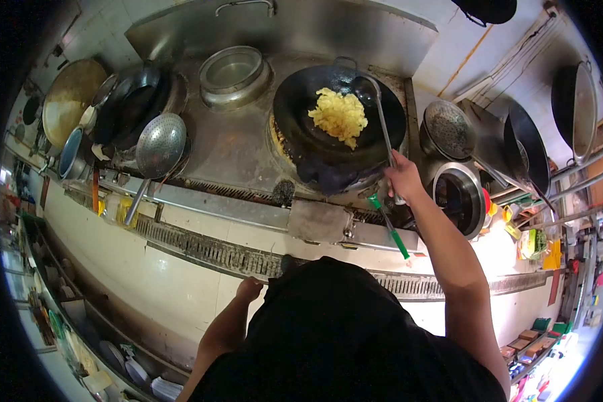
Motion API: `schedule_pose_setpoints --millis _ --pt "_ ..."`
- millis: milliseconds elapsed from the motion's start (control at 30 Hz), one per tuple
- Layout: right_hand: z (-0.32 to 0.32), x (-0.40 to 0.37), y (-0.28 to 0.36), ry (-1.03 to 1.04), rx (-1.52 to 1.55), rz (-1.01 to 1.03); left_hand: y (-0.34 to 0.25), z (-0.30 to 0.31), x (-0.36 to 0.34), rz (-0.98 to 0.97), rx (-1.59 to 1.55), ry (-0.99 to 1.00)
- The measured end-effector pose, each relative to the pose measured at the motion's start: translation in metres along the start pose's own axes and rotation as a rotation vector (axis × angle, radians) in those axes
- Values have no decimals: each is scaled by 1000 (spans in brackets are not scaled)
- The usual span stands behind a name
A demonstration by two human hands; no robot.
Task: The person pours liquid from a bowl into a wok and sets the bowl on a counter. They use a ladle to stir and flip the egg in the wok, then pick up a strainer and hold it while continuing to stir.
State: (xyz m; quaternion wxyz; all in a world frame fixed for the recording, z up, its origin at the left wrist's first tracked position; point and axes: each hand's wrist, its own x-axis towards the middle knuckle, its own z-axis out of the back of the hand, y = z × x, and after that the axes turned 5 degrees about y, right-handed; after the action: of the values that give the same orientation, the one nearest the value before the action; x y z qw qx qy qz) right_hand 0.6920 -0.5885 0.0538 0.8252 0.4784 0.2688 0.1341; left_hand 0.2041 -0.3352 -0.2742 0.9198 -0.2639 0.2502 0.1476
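My right hand [404,177] is wrapped round the long metal handle of a ladle [384,124]. The ladle's bowl rests inside the right part of a black wok [295,100]. Cooked scrambled egg [338,117] lies in a yellow heap in the wok, left of the ladle. A dark cloth [328,175] covers the wok's near rim. My left hand [250,289] hangs low beside my body, away from the stove, fingers curled in and nothing visible in them.
A large skimmer [161,144] leans on the stove's left side, near a second wok [130,100]. A metal pot [231,70] is set into the stovetop. Right of the wok are a strainer [449,127], a steel basin [459,197] and a green-handled tool [395,238].
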Motion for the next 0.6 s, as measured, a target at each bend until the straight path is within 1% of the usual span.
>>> schedule_pose_setpoints --millis 33,67,100,133,167,200,233,267,300,333,367,433,500,567,600 --pt "-5 11 -1 36 126 14 1 -2 -1 130 -146 -4" --pt "-8 20 -2 70 252 25 2 -4 -2 129 -144 -1" --pt "-10 25 4 68 255 24 1 -1 -2 190 -142 33" --pt "-11 27 14 122 239 -2 4 -3 -2 253 -139 65" --pt "-10 27 23 177 222 -27 8 -4 0 254 -136 66" --pt "-4 25 33 178 224 -29 18 -14 6 212 -118 51" --pt "6 20 43 264 28 -32 18 -11 7 170 -101 36" --pt "17 13 54 348 -171 -35 17 -9 7 170 -102 36" --pt "26 3 65 349 -176 -34 1 12 4 126 34 83" --pt "34 -11 76 373 -345 -30 -9 25 2 83 168 129" --pt "41 -25 84 396 -514 -25 -12 29 0 85 161 126" --pt "51 -60 96 406 -593 -7 -18 33 -2 19 224 80" --pt "60 -87 95 408 -633 -37 -13 27 -1 24 187 96" --pt "70 -102 81 405 -612 -32 -11 20 -2 26 157 114" --pt "75 -106 76 391 -583 -35 -9 13 -4 174 -35 86"
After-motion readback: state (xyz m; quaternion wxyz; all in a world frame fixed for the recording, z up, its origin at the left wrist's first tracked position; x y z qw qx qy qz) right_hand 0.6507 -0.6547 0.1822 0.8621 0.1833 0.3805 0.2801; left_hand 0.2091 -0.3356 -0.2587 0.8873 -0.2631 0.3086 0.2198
